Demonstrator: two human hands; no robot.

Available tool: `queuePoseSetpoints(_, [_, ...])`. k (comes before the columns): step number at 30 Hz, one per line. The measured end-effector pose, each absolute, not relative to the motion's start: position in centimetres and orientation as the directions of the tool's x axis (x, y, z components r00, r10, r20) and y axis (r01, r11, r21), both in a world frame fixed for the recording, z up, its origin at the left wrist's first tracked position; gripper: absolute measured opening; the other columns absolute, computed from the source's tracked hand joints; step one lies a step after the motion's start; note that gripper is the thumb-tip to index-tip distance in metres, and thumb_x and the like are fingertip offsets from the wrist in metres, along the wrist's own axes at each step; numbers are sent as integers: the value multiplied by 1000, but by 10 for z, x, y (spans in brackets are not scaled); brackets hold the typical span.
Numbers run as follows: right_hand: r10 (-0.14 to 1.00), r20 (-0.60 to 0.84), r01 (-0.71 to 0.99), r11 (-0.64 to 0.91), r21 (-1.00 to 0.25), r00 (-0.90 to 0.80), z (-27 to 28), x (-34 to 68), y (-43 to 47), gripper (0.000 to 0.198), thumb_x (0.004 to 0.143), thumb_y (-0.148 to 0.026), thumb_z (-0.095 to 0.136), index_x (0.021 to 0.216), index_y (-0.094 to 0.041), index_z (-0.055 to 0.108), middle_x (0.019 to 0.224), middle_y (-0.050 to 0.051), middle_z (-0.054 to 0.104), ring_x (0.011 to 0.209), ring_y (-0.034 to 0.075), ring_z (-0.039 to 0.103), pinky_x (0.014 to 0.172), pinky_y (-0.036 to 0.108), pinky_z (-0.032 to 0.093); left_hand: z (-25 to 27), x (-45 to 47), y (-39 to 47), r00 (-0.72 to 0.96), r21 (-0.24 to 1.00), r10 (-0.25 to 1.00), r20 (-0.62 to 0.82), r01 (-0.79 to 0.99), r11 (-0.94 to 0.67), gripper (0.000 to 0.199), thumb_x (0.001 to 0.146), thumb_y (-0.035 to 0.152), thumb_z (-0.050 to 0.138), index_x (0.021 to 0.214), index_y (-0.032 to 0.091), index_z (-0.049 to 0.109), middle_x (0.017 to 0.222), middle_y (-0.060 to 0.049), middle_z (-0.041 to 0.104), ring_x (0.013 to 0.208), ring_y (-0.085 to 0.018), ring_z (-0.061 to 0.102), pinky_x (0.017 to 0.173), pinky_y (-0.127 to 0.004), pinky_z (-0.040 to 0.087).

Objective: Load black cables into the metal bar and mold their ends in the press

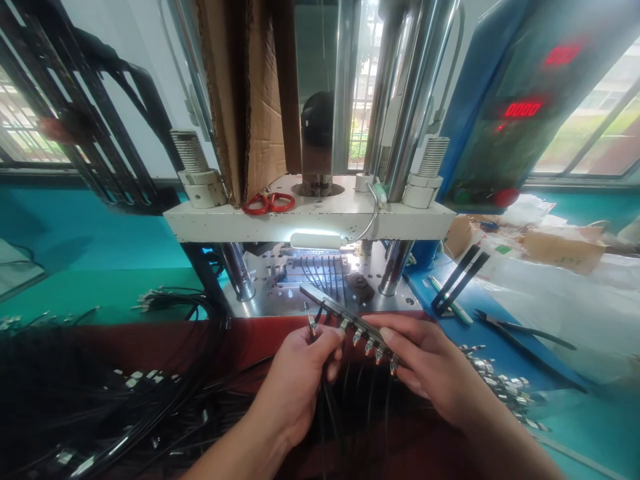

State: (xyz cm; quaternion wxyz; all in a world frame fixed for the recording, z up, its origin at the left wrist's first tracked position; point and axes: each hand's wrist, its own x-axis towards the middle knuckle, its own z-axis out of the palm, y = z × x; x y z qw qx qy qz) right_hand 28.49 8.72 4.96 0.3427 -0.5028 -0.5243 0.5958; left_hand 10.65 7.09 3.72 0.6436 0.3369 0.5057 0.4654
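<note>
**Both hands on a bar of cable ends at the press**

Head view: the left hand (pixel 300 380) pinches one black cable (pixel 327 400) just below its metal tip, thumb and fingers pressed together on it. The right hand (pixel 430 367) has its grip closed on the near end of a dark metal bar (pixel 345 320), which slants up and away to the left and carries a row of cable tips. The bar sits just in front of the press (pixel 310 220), near the desk (pixel 575 413) edge. Open room lies between the press columns, under the lamp (pixel 315 240). Red scissors (pixel 269 203) rest on the press plate. Pliers (pixel 520 333) lie well apart, to the right. The cable pile (pixel 125 400) at left is dark and hard to make out; both forearms are cut off below.
</note>
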Motion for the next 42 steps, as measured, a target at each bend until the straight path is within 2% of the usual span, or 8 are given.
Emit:
queuePoseSetpoints(14, [930, -227, 169, -183, -968, -288, 46, 286, 87, 48, 80, -57, 61, 120, -30, 66, 71, 1, 63, 51, 12, 51, 42, 20, 36, 37, 104, 72, 65, 891, 943, -325, -314, 329, 31, 83, 30, 61, 58, 16, 50, 45, 5, 41, 46, -6, 33, 49, -21, 26])
queuePoseSetpoints(16, [936, -243, 134, -215, -967, -253, 44, 288, 88, 43, 80, -55, 63, 116, -32, 69, 69, 0, 61, 50, 10, 48, 42, 20, 35, 37, 103, 71, 85, 886, 946, -312, -334, 322, 28, 83, 33, 63, 63, 15, 55, 49, 4, 47, 49, -7, 39, 51, -21, 31])
queuePoseSetpoints(19, [946, -271, 75, -261, -962, -179, 42, 292, 90, 37, 80, -51, 65, 111, -31, 71, 63, -2, 55, 45, 7, 40, 39, 18, 30, 40, 98, 66, 88, 863, 945, -315, -388, 324, 22, 81, 36, 68, 83, 15, 64, 71, -1, 62, 58, -9, 50, 58, -22, 39])
queuePoseSetpoints(25, [941, -292, 14, -294, -956, -168, 50, 298, 89, 33, 81, -45, 68, 109, -28, 72, 66, -1, 52, 44, 5, 33, 36, 18, 23, 43, 85, 54, 31, 760, 925, -379, -560, 330, 26, 80, 28, 71, 102, 14, 68, 96, -8, 68, 85, -15, 61, 75, -25, 46])
queuePoseSetpoints(31, [923, -319, -10, -329, -944, -214, 52, 296, 89, 31, 83, -43, 66, 110, -29, 71, 77, 1, 60, 46, 4, 39, 36, 17, 21, 40, 86, 50, 23, 684, 915, -402, -657, 317, 25, 82, 28, 68, 103, 15, 68, 83, -5, 65, 76, -13, 59, 74, -26, 48])
queuePoseSetpoints(34, [922, -316, 12, -322, -947, -226, 53, 296, 89, 32, 83, -43, 65, 110, -29, 71, 79, 2, 62, 46, 4, 40, 36, 16, 20, 42, 90, 53, -27, 756, 932, -360, -593, 275, 19, 79, 29, 72, 89, 14, 69, 79, -3, 63, 73, -10, 57, 74, -24, 46])
queuePoseSetpoints(37, [922, -310, 38, -310, -950, -231, 56, 295, 88, 34, 82, -46, 65, 111, -29, 71, 86, 3, 64, 45, 3, 37, 35, 16, 19, 44, 93, 58, -82, 887, 948, -308, -384, 255, 26, 77, 39, 72, 74, 14, 63, 72, -1, 60, 66, -10, 53, 68, -24, 44])
queuePoseSetpoints(42, [915, -295, 70, -287, -955, -275, 57, 295, 86, 32, 82, -49, 65, 107, -31, 72, 89, 3, 67, 47, 4, 41, 36, 14, 24, 40, 94, 66, -67, 947, 959, -277, -187, 261, 34, 78, 48, 68, 76, 15, 62, 71, -2, 60, 64, -12, 52, 63, -25, 40])
